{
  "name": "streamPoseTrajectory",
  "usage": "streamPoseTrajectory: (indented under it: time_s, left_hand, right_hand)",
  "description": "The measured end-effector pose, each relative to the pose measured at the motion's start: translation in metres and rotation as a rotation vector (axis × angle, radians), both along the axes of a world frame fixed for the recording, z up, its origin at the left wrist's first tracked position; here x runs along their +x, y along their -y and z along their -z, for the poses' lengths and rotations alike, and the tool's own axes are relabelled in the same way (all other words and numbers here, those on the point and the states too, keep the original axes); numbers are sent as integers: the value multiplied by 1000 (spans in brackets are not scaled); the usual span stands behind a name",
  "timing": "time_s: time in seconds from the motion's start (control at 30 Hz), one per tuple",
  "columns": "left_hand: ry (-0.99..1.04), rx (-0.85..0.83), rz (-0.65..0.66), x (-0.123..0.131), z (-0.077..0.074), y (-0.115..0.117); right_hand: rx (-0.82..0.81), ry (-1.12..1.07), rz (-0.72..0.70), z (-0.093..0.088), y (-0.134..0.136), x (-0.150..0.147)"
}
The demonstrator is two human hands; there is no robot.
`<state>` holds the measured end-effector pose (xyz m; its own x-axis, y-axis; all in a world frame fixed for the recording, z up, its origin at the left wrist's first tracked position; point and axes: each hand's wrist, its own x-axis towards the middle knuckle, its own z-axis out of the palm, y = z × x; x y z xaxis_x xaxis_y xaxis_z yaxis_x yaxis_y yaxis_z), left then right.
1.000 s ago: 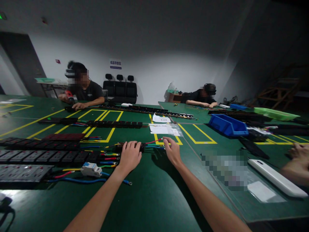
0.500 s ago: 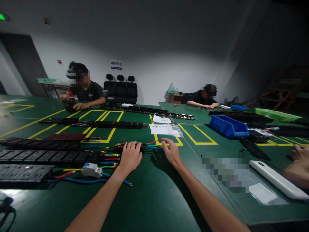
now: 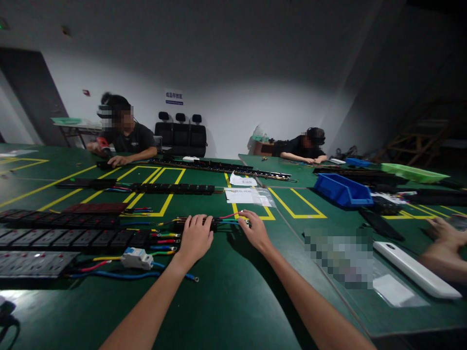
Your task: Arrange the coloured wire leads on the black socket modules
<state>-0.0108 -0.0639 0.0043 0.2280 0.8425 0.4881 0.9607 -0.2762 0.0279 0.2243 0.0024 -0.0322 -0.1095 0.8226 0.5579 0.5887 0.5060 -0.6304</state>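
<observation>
My left hand point(image 3: 197, 236) lies over a dark block with coloured wires point(image 3: 178, 224), its fingers curled down around it; most of the block is hidden under the palm. Red, green and blue wires point(image 3: 228, 220) stick out of the block's right side. My right hand point(image 3: 253, 231) is at their far ends, the fingers closed about the wire tips, with small metal ends showing by the thumb. To the left lie black power strips point(image 3: 76, 238) with coloured wires ending in ring terminals. A white and blue breaker point(image 3: 136, 258) sits on wires near my left forearm.
A paper label point(image 3: 242, 196) in a bag lies beyond my hands. On the right are a blue bin point(image 3: 341, 190), a white case point(image 3: 416, 270), a clear bag point(image 3: 397, 291) and another person's hand point(image 3: 447, 236). Two people sit across the green table, one holding a red power drill point(image 3: 104, 146).
My right hand has moved slightly left and its fingers have come in closer around the wire ends. My left hand stays over the dark block. The view has shifted slightly.
</observation>
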Motion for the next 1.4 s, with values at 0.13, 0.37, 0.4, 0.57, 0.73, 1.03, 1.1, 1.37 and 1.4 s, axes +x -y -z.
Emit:
streamPoseTrajectory:
  time_s: [0.13,0.37,0.4,0.57,0.73,1.03,1.1,1.37,1.4]
  left_hand:
    - [-2,-15,1,0,-1,1]
    - [5,-30,4,0,-1,1]
    - [5,-31,5,0,-1,1]
    - [-6,-37,-5,1,-2,1]
    - [-18,-26,-8,1,-2,1]
    - [-18,-41,-8,1,-2,0]
    - [-15,-42,-4,1,-2,0]
    - [-9,-51,0,1,-2,1]
    - [-10,-51,-1,1,-2,1]
  right_hand:
    - [-5,18,7,1,-1,0]
    - [-32,97,-6,3,-2,1]
    - [-36,103,-2,4,-3,1]
    - [-21,85,14,2,-2,1]
    - [46,26,20,-5,2,-2]
    - [67,11,57,-7,3,-2]
    - [64,13,66,-7,3,-1]
    - [163,1,372,-20,8,6]
    - [139,44,410,-22,10,6]
